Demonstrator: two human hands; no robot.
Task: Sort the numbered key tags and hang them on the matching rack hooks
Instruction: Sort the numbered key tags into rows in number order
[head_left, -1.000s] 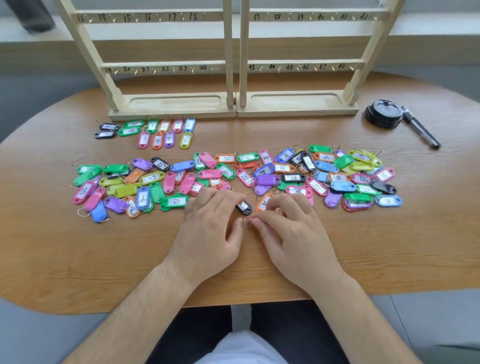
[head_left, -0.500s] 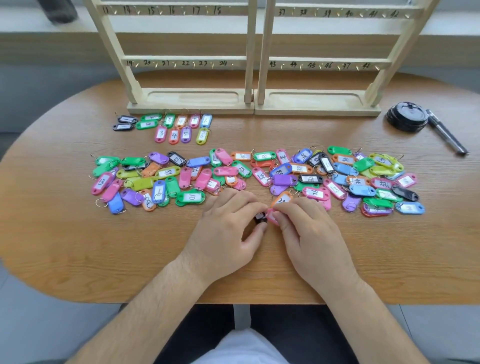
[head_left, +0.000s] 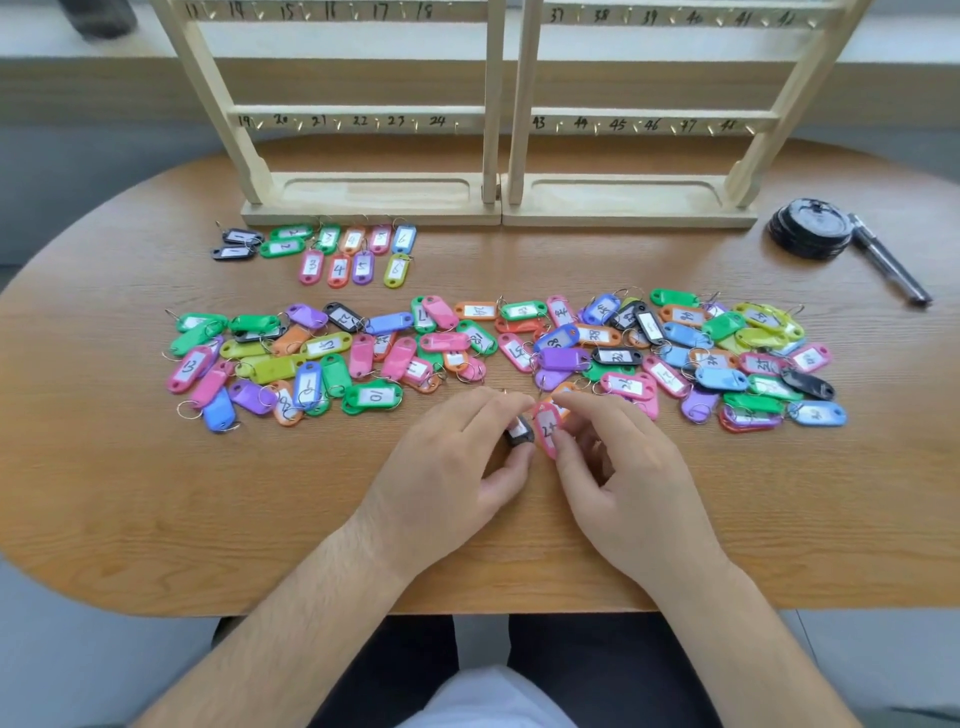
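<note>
My left hand (head_left: 452, 462) pinches a black key tag (head_left: 519, 431) between thumb and fingers, just above the table. My right hand (head_left: 618, 467) pinches a pink key tag (head_left: 546, 428) marked with a number starting with 2, held upright beside the black one. Behind both hands lies a wide strip of mixed coloured key tags (head_left: 493, 353). A small sorted group of tags numbered 1 to 6 (head_left: 332, 249) lies in front of the wooden rack (head_left: 498, 119), whose hooks carry written numbers and hold nothing.
A stack of black round discs (head_left: 810, 228) and a black marker pen (head_left: 888, 265) sit at the back right of the oval wooden table (head_left: 156, 493). The rack's base trays (head_left: 374, 192) stand at the table's far edge.
Both hands have lifted their tags off the table and turned them up towards the camera; a second ago the fingers lay flat on tags at the pile's front edge.
</note>
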